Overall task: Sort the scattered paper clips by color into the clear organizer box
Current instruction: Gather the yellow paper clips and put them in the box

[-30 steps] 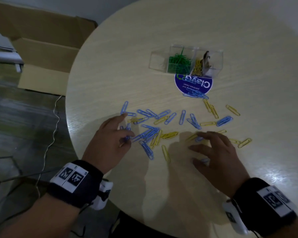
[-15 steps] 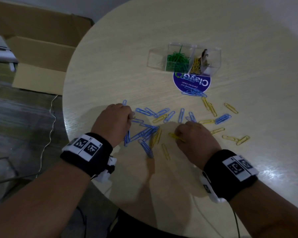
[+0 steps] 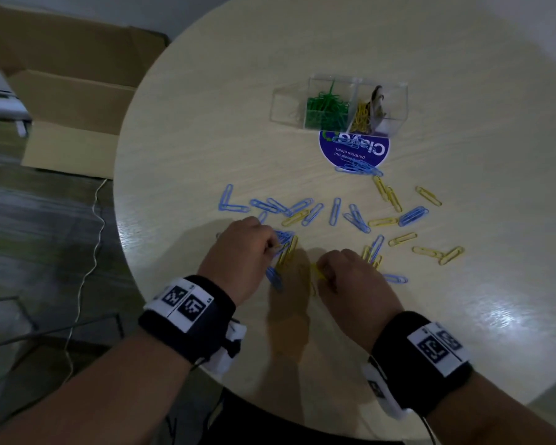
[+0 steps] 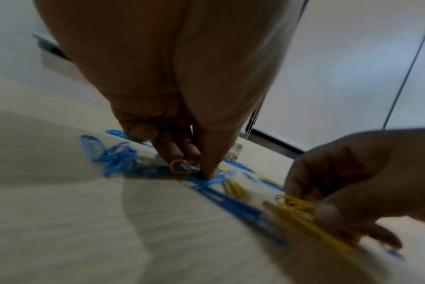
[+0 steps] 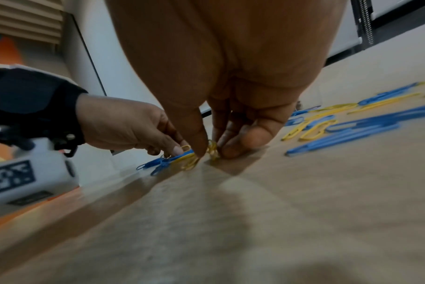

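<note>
Clips [image 3: 353, 216], blue and yellow, lie scattered on a round pale wood table [image 3: 463, 284]; the organizer [image 3: 341, 106], farther back, holds green and yellow ones. A cardboard box [image 3: 71, 101] sits on the floor. The left wrist view shows the left hand [image 4: 182, 96] pinching a yellow clip [image 4: 179, 166] among blue ones. The right hand [image 5: 230, 76] pinches yellow clips [image 5: 212, 149]. A purple sticker [image 3: 353, 149] lies just before the organizer.

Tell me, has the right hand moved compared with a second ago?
Yes. The right hand has drawn in toward the left hand, away from the yellow clips at the table's right, and curled on yellow clips.
</note>
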### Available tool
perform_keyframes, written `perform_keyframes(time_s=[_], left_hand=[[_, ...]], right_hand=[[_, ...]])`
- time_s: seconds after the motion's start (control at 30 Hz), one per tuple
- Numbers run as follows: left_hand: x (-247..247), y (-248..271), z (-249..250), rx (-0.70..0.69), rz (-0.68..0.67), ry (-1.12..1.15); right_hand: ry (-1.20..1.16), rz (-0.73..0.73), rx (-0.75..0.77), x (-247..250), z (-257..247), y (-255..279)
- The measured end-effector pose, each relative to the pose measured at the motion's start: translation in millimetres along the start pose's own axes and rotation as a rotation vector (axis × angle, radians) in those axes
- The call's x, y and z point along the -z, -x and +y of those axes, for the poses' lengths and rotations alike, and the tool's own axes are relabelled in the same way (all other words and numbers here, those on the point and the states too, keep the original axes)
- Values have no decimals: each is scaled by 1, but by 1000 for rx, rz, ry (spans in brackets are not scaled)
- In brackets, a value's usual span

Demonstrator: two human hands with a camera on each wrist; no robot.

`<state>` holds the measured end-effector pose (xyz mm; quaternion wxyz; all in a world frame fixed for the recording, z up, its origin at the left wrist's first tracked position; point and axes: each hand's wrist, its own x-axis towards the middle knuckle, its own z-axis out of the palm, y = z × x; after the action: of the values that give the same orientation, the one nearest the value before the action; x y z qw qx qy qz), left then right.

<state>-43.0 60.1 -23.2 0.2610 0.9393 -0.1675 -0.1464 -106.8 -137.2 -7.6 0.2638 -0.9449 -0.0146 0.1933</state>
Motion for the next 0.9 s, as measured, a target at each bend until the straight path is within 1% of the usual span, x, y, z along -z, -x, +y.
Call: perform_keyframes(time_s=[0.1,0.17,0.27,0.33,0.4,0.53,0.6,0.8,0.9], left_hand=[[6,-7,-11,6,43,-111],[13,-9,-18,34,80,-151],[18,-5,-14,54,160,-91],[13,1,1,49,171,-22],[2,4,15,53,114,-47],[-11,2,26,109,32,-213],[-10,1,29,106,4,-268],[-5,-9,29,92,-51,-240],[-6,-12,30,33,-79,-341]], right_hand=[[53,-19,11,-3,-3,1],[96,-29,14,-3,-5,1],[131,-27,-4,-1,-4,-2],[144,-5,-28,3,0,-4],[149,25,-73,8,6,-5],[175,41,-133,18,16,-7],[188,42,-135,20,20,-8],[215,7,-98,19,15,-8],[239,-25,-92,20,13,-7]])
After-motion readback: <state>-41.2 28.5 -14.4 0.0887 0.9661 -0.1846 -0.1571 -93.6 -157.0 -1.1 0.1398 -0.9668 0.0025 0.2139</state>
